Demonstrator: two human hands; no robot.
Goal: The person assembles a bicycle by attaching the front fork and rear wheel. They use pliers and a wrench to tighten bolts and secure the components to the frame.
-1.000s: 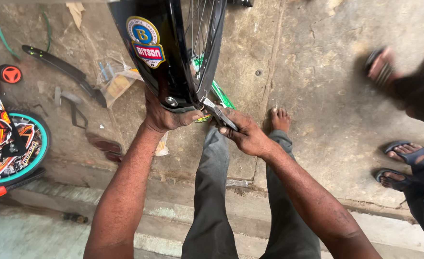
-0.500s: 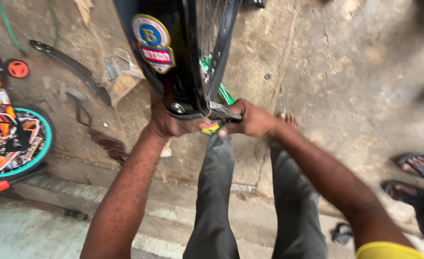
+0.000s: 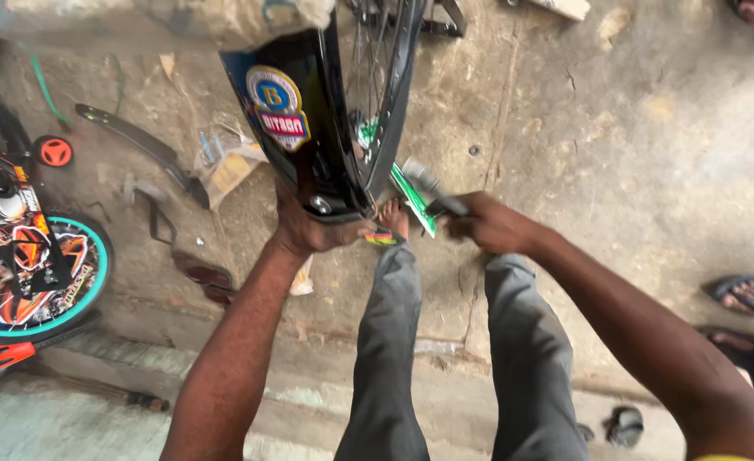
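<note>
My left hand closes its grip under the black mudguard, steadying the wheel above it. My right hand is clenched around a dark tool handle, its end aimed at the axle beside the left grip.

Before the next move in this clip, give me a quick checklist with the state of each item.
1. Left hand steadies the bottom of the black mudguard: ok.
2. Right hand closed on a dark tool handle: ok.
3. Tool head seated on a nut or bolt by the wheel: cannot tell, hidden.
4. Bare foot away from the wheel: not ok, right under it.
5. Bystander's sandalled foot away from the work: ok.
</note>
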